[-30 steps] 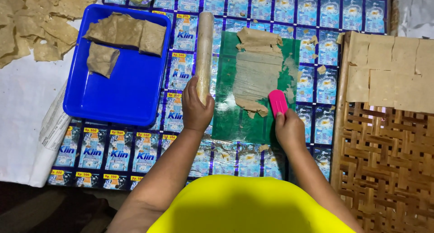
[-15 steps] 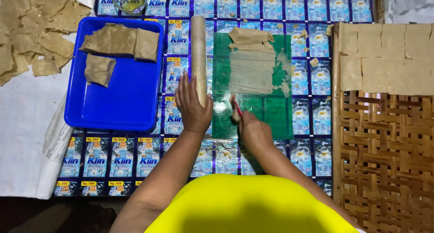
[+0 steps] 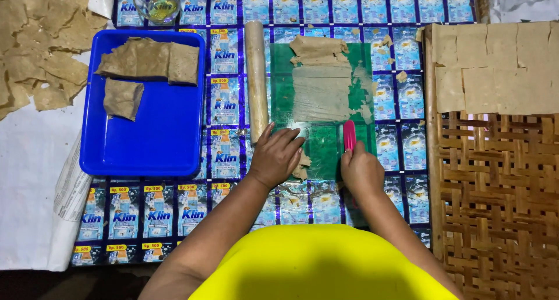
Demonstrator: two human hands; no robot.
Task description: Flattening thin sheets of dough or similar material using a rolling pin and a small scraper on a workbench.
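A green plastic sheet lies on a mat of blue sachet wrappers, with a thin rolled-out sheet of brown dough on its far half. My left hand rests flat on the sheet's near left corner, fingers spread, beside a small lump of dough scraps. A wooden rolling pin lies along the sheet's left edge, just beyond that hand. My right hand grips a pink scraper, its blade standing on the green sheet below the dough.
A blue tray at the left holds folded dough pieces. Dried dough scraps lie on white paper at the far left. A woven bamboo rack at the right carries cut dough squares. A small glass stands at the top.
My left hand has let go of the rolling pin and now lies flat on the green sheet. My right hand swept the pink scraper left across the sheet and back to the right.
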